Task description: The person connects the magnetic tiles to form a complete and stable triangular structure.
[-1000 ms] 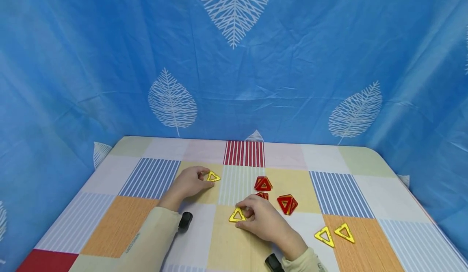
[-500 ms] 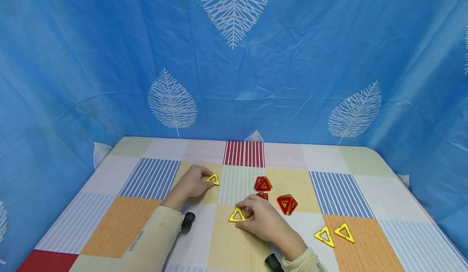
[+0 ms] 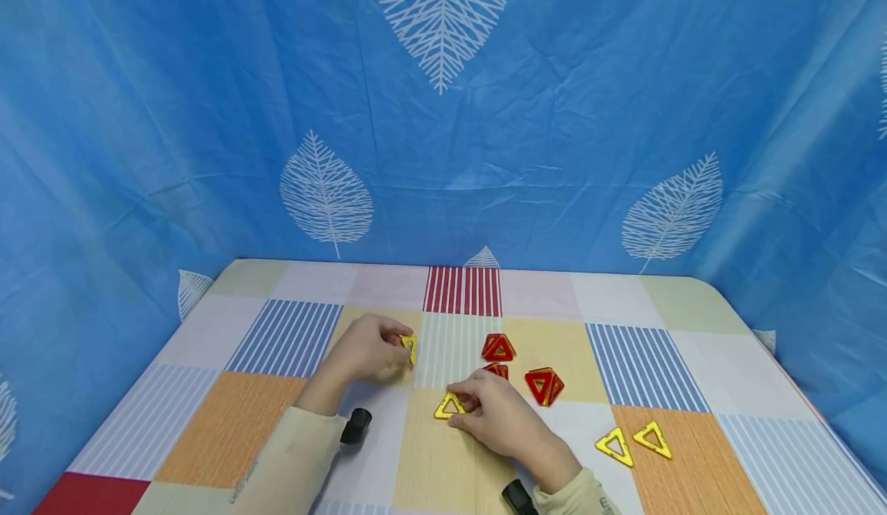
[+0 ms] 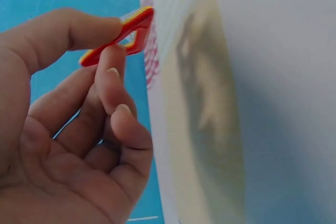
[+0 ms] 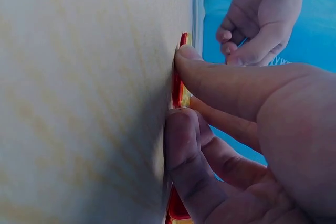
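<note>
My left hand (image 3: 393, 348) pinches a small yellow triangle tile (image 3: 410, 348) between thumb and forefinger and holds it tipped up on edge. In the left wrist view the same tile (image 4: 123, 34) shows a red underside, close to the tablecloth. My right hand (image 3: 473, 402) rests on the table with its fingertips pinching a second yellow triangle (image 3: 449, 407), which lies almost flat. The right wrist view shows the thumb (image 5: 210, 74) and a finger pressing that tile's edge (image 5: 181, 85) against the cloth.
Three red pyramid shapes (image 3: 498, 347) (image 3: 496, 369) (image 3: 543, 386) stand just beyond my right hand. Two loose yellow triangles (image 3: 614, 447) (image 3: 652, 439) lie at the right. The checked tablecloth (image 3: 277, 338) meets a blue leaf-print backdrop (image 3: 443, 115) on three sides.
My left hand has shifted a little to the right and turned its yellow triangle from lying flat to standing on edge. The right hand and its triangle have hardly moved.
</note>
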Demonstrator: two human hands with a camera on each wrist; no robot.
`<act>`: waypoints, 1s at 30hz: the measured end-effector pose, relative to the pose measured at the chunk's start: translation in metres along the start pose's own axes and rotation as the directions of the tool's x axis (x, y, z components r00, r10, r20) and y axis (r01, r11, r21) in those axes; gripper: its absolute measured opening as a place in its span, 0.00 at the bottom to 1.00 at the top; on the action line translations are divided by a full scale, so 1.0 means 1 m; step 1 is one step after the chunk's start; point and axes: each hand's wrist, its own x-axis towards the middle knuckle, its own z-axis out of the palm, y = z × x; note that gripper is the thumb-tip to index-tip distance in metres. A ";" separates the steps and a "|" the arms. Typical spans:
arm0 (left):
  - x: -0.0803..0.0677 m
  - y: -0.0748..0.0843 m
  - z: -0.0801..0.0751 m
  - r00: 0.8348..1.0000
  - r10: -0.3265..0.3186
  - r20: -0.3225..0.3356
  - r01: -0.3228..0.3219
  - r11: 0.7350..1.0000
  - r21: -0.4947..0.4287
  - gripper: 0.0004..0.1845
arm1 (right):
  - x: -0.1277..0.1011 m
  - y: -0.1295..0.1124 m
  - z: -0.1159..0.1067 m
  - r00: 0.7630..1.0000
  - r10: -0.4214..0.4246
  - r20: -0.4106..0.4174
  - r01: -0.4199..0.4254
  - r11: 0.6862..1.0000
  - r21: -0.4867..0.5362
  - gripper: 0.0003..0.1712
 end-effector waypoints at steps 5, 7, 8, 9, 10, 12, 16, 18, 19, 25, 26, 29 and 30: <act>-0.014 0.005 0.004 0.993 0.059 0.098 -0.058 0.998 -0.020 0.14 | 0.000 -0.001 0.001 1.000 0.004 0.003 -0.004 0.999 0.039 0.20; -0.018 0.006 0.007 0.985 0.098 0.145 -0.094 0.995 -0.032 0.14 | 0.000 -0.001 0.001 1.000 0.010 -0.001 -0.010 0.998 0.063 0.20; -0.020 0.006 0.008 0.979 0.118 0.166 -0.114 0.993 -0.035 0.14 | 0.000 -0.002 0.000 1.000 0.014 -0.004 -0.014 0.997 0.074 0.20; -0.021 0.006 0.010 0.973 0.137 0.183 -0.132 0.991 -0.037 0.14 | 0.000 -0.002 0.000 1.000 0.020 -0.006 -0.020 0.997 0.080 0.20; -0.023 0.006 0.012 0.968 0.153 0.197 -0.148 0.988 -0.039 0.14 | 0.000 -0.002 0.000 1.000 0.026 -0.009 -0.025 0.996 0.084 0.20; -0.024 0.006 0.015 0.960 0.177 0.218 -0.172 0.984 -0.041 0.14 | 0.000 -0.002 0.000 1.000 0.027 -0.013 -0.026 0.996 0.090 0.19; -0.027 0.006 0.021 0.955 0.187 0.232 -0.179 0.982 -0.054 0.15 | 0.000 -0.001 0.001 1.000 0.027 -0.014 -0.025 0.996 0.084 0.18; -0.028 0.006 0.023 0.953 0.189 0.239 -0.178 0.982 -0.064 0.14 | 0.000 -0.001 0.001 1.000 0.023 -0.015 -0.022 0.996 0.081 0.17; -0.028 0.006 0.024 0.951 0.192 0.243 -0.180 0.981 -0.071 0.15 | 0.000 -0.001 0.001 1.000 0.024 -0.014 -0.022 0.996 0.081 0.17; -0.028 0.005 0.027 0.926 0.247 0.284 -0.218 0.967 -0.129 0.15 | 0.000 -0.001 0.001 1.000 0.020 -0.012 -0.019 0.996 0.087 0.17; -0.028 0.005 0.027 0.922 0.256 0.290 -0.224 0.964 -0.141 0.14 | 0.000 -0.001 0.001 1.000 0.019 -0.012 -0.018 0.996 0.086 0.17; -0.028 0.003 0.028 0.913 0.267 0.308 -0.221 0.959 -0.176 0.15 | 0.000 0.000 0.001 1.000 0.017 -0.012 -0.016 0.996 0.084 0.16; -0.028 0.002 0.028 0.911 0.266 0.316 -0.215 0.958 -0.189 0.15 | 0.000 0.000 0.001 1.000 0.018 -0.012 -0.017 0.997 0.081 0.16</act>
